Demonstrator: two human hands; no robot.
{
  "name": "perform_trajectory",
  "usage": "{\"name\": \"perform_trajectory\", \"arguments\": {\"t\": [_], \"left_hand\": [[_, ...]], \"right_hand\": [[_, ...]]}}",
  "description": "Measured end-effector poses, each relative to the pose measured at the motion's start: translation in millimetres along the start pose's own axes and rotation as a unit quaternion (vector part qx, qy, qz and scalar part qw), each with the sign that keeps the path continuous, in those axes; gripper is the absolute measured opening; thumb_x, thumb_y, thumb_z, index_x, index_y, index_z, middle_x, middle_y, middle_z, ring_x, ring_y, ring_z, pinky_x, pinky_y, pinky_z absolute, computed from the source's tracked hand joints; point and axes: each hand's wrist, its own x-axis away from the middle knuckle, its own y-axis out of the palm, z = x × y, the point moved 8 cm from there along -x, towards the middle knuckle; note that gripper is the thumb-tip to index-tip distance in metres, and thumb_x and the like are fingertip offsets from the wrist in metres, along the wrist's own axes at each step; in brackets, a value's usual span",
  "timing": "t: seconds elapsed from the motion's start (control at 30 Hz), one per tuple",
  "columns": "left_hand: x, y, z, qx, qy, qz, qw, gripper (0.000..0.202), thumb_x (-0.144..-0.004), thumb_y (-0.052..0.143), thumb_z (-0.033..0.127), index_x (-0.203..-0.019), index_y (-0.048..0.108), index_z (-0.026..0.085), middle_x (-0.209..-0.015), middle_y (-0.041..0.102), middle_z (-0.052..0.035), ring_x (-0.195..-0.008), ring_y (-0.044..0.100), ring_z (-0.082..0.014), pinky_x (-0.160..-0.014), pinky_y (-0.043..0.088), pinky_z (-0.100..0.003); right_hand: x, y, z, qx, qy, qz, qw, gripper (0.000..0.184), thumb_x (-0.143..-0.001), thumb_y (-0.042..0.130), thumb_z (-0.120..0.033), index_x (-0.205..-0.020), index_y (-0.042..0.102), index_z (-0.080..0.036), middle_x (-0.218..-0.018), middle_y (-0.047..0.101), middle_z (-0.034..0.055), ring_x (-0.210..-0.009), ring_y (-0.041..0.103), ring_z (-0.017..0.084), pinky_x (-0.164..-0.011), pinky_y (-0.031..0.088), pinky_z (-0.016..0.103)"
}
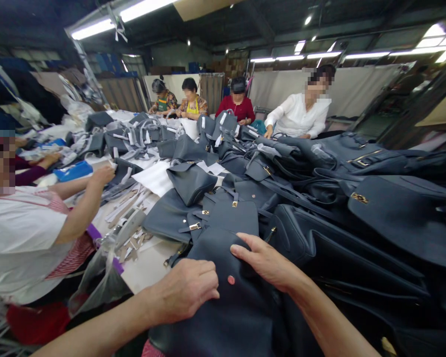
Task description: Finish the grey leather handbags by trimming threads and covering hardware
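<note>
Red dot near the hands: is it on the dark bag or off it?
On: the red dot shows against the dark bag, between left hand and right hand.

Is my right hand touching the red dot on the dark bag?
Apart. The head view shows a strip of the dark bag between the right hand and the red dot.

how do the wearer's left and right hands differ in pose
The left hand is curled, fingers bent in; the right hand is more open, fingers straighter. The left hand sits left of the red dot; the right hand's tips lie above it in the picture. Both are bare, at the same dark bag.
</note>
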Motion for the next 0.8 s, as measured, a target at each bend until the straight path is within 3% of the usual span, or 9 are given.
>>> {"name": "perform_trajectory", "arguments": {"t": [0.1, 0.17, 0.27, 0.4, 0.63, 0.8], "left_hand": [[-1.4, -15.5, -0.2, 0.086, -0.016, 0.079, 0.993, 0.022, -0.1, 0.038, 0.018, -0.085, 0.055, 0.018, -0.082, 0.062, -0.0034, -0.075, 0.056, -0.0142, -0.067, 0.044, -0.023], [-6.4, -14.5, 0.8, 0.115, -0.013, 0.103, 0.988, 0.017, -0.099, 0.042, 0.016, -0.089, 0.057, 0.017, -0.085, 0.063, -0.004, -0.079, 0.058, -0.014, -0.072, 0.045, -0.022], [-15.3, -2.6, -1.3, 0.11, -0.03, 0.093, 0.989, 0.012, -0.096, 0.05, 0.021, -0.087, 0.056, 0.017, -0.082, 0.062, -0.0028, -0.075, 0.057, -0.0143, -0.069, 0.045, -0.023], [-20.9, 6.0, -2.0, 0.067, -0.043, 0.072, 0.994, 0.017, -0.097, 0.047, 0.022, -0.082, 0.054, 0.018, -0.077, 0.059, -0.0005, -0.069, 0.055, -0.0137, -0.063, 0.042, -0.024], [-23.6, 14.3, 13.1, -0.096, 0.031, 0.052, 0.993, 0.027, -0.1, 0.035, 0.018, -0.08, 0.053, 0.018, -0.075, 0.057, -0.0018, -0.066, 0.051, -0.0164, -0.059, 0.039, -0.03], [-25.5, 17.2, 14.8, -0.114, 0.056, 0.05, 0.991, 0.032, -0.102, 0.029, 0.018, -0.08, 0.053, 0.017, -0.076, 0.057, -0.0027, -0.065, 0.049, -0.0165, -0.058, 0.037, -0.03]], "right_hand": [[-0.1, 4.0, 1.9, -0.001, 0.018, -0.022, 1.0, 0.048, -0.087, 0.052, -0.044, -0.124, 0.062, -0.015, -0.128, 0.065, 0.0101, -0.118, 0.058, 0.028, -0.105, 0.04, 0.042], [-0.1, 4.6, 2.7, 0.01, 0.028, -0.021, 0.999, 0.054, -0.087, 0.052, -0.045, -0.13, 0.058, -0.012, -0.135, 0.06, 0.0127, -0.125, 0.054, 0.028, -0.11, 0.036, 0.043], [1.0, 3.9, 3.9, 0.035, 0.044, -0.01, 0.998, 0.06, -0.087, 0.054, -0.043, -0.135, 0.052, -0.008, -0.143, 0.052, 0.0159, -0.133, 0.046, 0.028, -0.114, 0.03, 0.042], [3.2, 5.0, 2.2, 0.042, 0.038, -0.011, 0.998, 0.055, -0.087, 0.054, -0.04, -0.133, 0.055, -0.011, -0.142, 0.053, 0.0152, -0.134, 0.046, 0.028, -0.115, 0.03, 0.043], [3.0, 6.1, 6.6, 0.058, 0.042, -0.002, 0.997, 0.055, -0.087, 0.054, -0.039, -0.134, 0.055, -0.011, -0.142, 0.054, 0.015, -0.134, 0.047, 0.025, -0.115, 0.031, 0.042], [2.4, 5.8, 8.0, 0.07, 0.048, 0.0, 0.996, 0.055, -0.087, 0.055, -0.039, -0.134, 0.055, -0.01, -0.142, 0.053, 0.0158, -0.133, 0.047, 0.025, -0.116, 0.03, 0.042]]}}
